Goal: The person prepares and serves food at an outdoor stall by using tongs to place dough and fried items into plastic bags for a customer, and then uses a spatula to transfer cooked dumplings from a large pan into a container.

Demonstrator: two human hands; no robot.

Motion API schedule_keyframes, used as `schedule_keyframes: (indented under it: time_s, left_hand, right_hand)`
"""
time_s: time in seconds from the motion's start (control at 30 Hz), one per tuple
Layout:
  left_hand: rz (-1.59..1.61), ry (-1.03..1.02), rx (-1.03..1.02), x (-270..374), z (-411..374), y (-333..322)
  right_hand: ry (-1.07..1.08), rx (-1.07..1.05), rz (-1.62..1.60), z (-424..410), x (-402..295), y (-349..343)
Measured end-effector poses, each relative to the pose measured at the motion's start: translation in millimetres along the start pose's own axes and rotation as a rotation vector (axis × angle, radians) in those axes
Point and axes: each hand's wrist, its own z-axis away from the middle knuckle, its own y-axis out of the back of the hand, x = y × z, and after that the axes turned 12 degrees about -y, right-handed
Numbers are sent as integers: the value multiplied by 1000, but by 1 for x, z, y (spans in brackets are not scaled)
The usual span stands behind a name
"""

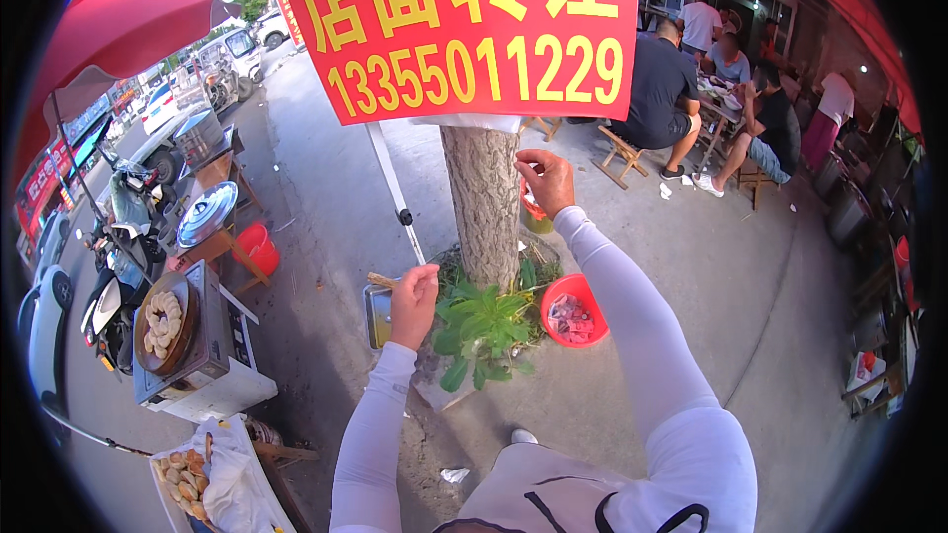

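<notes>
A tree trunk (485,207) rises before me, with a red sign (474,100) bearing yellow writing across its upper part. My right hand (549,181) is raised at the trunk's right side, thumb and fingertips drawn together. I cannot tell whether anything thin is pinched there. Lower and to the left, my left hand (415,307) hovers over a metal tray (378,320), fingers curled inward. A short wooden stick (382,280) shows just beyond it; whether the hand touches it is unclear. A green leafy plant (478,322) grows at the trunk's foot, right of that hand.
A red basin (546,303) of crumpled paper-like pieces stands right of the plant. At left, a round pan (142,340) of dough pieces sits on a stove; a tray (285,514) holds baked buns. People sit on wooden stools (622,152) at right. A white pole (391,178) slants beside the trunk.
</notes>
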Motion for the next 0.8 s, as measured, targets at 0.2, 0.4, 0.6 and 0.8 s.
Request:
schedule_keyframes:
  time_s: [0.2, 0.4, 0.6, 0.8]
  left_hand:
    - [629, 329, 192, -27, -174, -104]
    - [1286, 329, 236, -75, -289, -112]
    - [1337, 104, 197, -88, -284, -153]
    - [1137, -74, 324, -45, -253, -147]
  right_hand:
    - [255, 30, 114, -52, 9, -1]
    - [465, -133, 84, -67, -25, -25]
    - [552, 14, 321, -76, -15, -22]
    - [316, 141, 337, -41, -7, -48]
